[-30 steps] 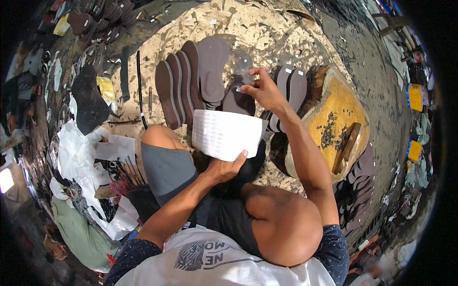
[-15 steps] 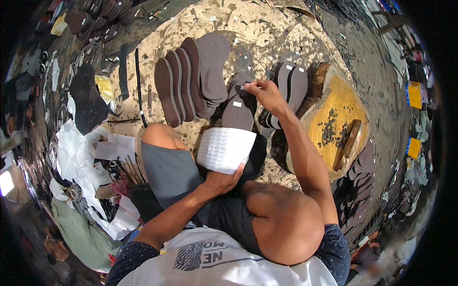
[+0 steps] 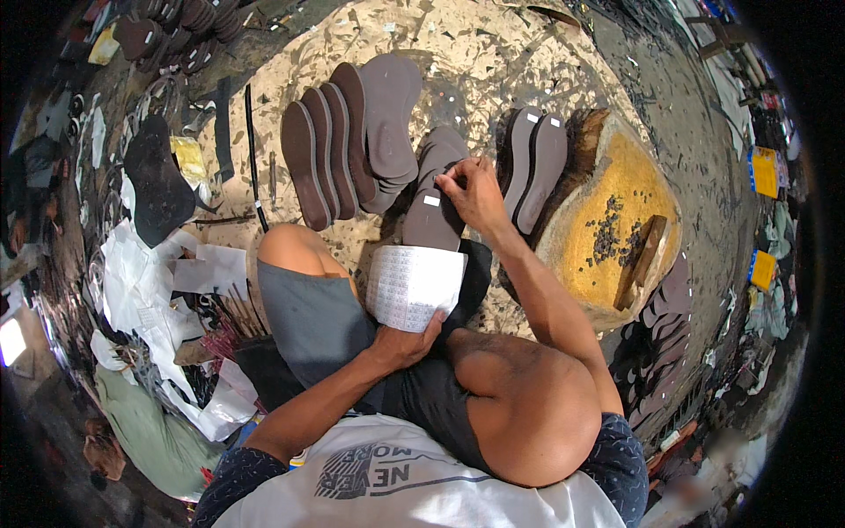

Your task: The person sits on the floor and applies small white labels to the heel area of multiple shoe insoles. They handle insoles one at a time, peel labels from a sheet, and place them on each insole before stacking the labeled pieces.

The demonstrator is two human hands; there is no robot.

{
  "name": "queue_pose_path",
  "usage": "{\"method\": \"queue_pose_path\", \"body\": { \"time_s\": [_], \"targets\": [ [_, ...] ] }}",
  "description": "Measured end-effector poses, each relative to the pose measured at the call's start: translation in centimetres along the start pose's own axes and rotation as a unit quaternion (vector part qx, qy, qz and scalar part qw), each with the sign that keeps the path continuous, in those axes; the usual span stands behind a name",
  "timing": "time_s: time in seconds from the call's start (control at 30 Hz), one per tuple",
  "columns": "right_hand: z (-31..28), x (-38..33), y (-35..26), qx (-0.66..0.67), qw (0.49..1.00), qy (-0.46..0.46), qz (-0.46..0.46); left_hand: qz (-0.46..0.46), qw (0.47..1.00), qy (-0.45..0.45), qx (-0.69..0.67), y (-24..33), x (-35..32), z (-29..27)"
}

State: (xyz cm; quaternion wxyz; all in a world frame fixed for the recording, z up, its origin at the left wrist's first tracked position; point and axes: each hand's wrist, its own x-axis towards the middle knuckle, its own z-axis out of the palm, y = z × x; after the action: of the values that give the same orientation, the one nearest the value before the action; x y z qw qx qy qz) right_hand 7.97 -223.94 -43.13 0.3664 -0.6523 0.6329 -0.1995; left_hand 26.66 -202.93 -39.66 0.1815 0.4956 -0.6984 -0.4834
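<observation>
My left hand [image 3: 407, 345] grips the lower edge of a white sheet of printed labels [image 3: 417, 283], which bends between my knees. Its upper edge overlaps the near end of a dark brown shoe sole [image 3: 431, 227]. A small white label [image 3: 431, 201] lies on that sole. More soles [image 3: 442, 150] overlap beyond it in a row. My right hand [image 3: 478, 195] is over these soles, thumb and fingers pinched together just above the white label. Whatever is between the fingertips is too small or hidden to make out.
A fanned group of brown soles [image 3: 321, 158] lies to the left. Labelled soles [image 3: 539, 167] lie to the right, beside a wooden block [image 3: 576, 238] with small dark bits and a wood piece [image 3: 642, 262] on it. White paper scraps [image 3: 145, 290] and a black sole-shaped piece [image 3: 157, 180] lie far left.
My right hand has come slightly nearer to me, its pinched fingertips lower over the soles. The label sheet in my left hand has shifted slightly toward me.
</observation>
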Motion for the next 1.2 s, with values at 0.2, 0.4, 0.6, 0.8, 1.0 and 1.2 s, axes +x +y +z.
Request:
{"method": "queue_pose_path", "body": {
  "time_s": [0.2, 0.4, 0.6, 0.8, 1.0, 1.2],
  "targets": [
    [0.1, -1.1, 3.4, 0.100, 0.990, 0.104, -0.003, -0.011, 0.999, 0.035, -0.022, 0.4, 3.0, -0.6],
    [-2.5, -4.0, -0.6, 0.229, 0.969, 0.002, 0.096, 0.120, 0.991, 0.029, 0.043, -0.3, 5.5, -1.1],
    [-8.1, 0.6, 3.5, 0.150, 0.981, 0.087, 0.091, -0.009, 0.975, 0.120, -0.186, 1.8, 7.3, -3.4],
    [-14.1, 4.9, 9.5, -0.132, 0.950, 0.278, -0.045, -0.139, 0.773, 0.258, -0.563, 3.3, 13.6, -7.9],
    [-6.2, -2.3, -7.4, 0.253, 0.964, 0.035, -0.074, -0.088, 0.751, 0.292, -0.586, 4.7, 16.1, -7.6],
    [-6.8, -2.8, -8.1, 0.152, 0.979, 0.066, -0.115, -0.109, 0.723, 0.257, -0.632, 4.6, 15.7, -9.0]
  ]
}}
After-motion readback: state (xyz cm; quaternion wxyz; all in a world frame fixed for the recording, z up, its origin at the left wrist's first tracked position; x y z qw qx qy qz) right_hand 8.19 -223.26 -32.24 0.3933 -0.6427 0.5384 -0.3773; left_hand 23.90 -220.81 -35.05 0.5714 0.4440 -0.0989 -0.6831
